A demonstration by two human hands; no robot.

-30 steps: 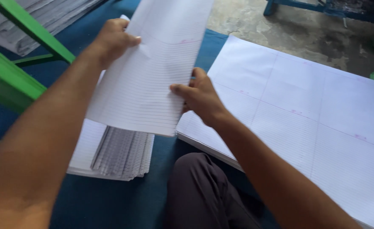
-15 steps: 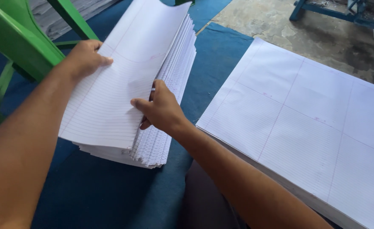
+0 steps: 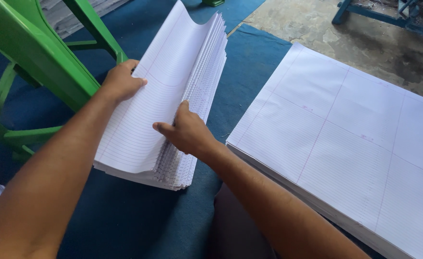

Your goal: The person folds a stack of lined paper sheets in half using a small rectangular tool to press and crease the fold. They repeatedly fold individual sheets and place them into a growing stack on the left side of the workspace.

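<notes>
A thick stack of folded ruled white sheets [image 3: 173, 86] lies on the blue mat [image 3: 125, 216]. My left hand [image 3: 120, 81] grips the stack's left edge, next to the green chair. On the stack's right side, my right hand [image 3: 185, 132] presses with its fingers curled over the fanned sheet edges. The top sheets bow upward between the two hands.
A green plastic chair [image 3: 34, 57] stands at the left, close to my left arm. A large flat pile of unfolded ruled sheets [image 3: 345, 139] lies at the right. Bare concrete floor [image 3: 365, 43] and a blue frame [image 3: 365, 14] show at the top right.
The held sheets have come down onto the stack on the mat. Both hands now rest on the stack, left on its edge, right on its fanned side.
</notes>
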